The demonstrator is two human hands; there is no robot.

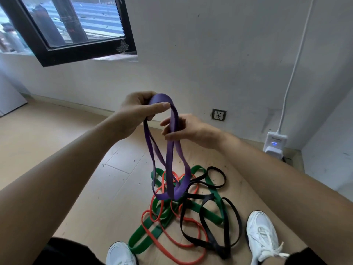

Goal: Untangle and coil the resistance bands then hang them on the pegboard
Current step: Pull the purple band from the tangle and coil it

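While my left hand [136, 113] grips the gathered top of the purple band [169, 159], with the thumb laid across it, my right hand [188, 131] has its fingers curled round one hanging strand just below. The purple band is held in the air between both hands and drops in several long loops above the pile on the floor [76, 178].

Surroundings:
- The pile holds a green band [157, 232], a red band [183, 245] and a black band [214, 243], crossed over and under one another between my two white shoes [261, 232].
- A wall socket [219, 114] sits low on the wall behind my right hand.
- A white power unit [275, 143] with a blue light stands by the wall at right, with a white cable [292, 73] running up from it.
- A dark-framed window [86, 52] is at upper left.

Limits of view:
- The lowest purple loops overlap the pile; I cannot tell whether they touch it or are caught in it.
- My left palm hides how many turns of purple band it holds.
- The left shoe and both forearms are cut off by the picture's edges.
- The order in which the three floor bands are layered is hard to make out at the centre of the tangle.
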